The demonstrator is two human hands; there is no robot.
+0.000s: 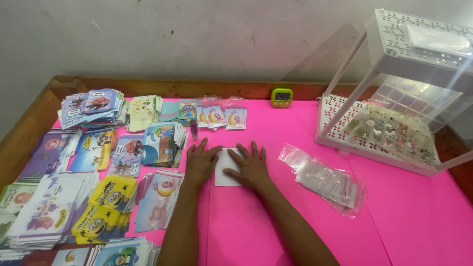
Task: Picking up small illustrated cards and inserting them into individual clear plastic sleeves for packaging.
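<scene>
Both forearms reach up from the lower edge over the pink tabletop [276,148], the hands lying flat on a white sheet of paper [225,170]. That paper sits near the middle of the tabletop, pinned under both palms. Left hand [201,162] presses its left edge, fingers spread and flat — the grip open, nothing clasped. Right hand [250,166] covers the right part of the sheet, likewise splayed and open.

Stacks of illustrated cards [98,162] crowd the left side, some yellow ones [106,207] close to the left forearm. Clear plastic sleeves [327,181] lie to the right of the right hand, apart from it. Farther right stands a white perforated rack [379,133] holding small bottles and trinkets — a small green timer [282,97] rests by the wooden rim at the back.
</scene>
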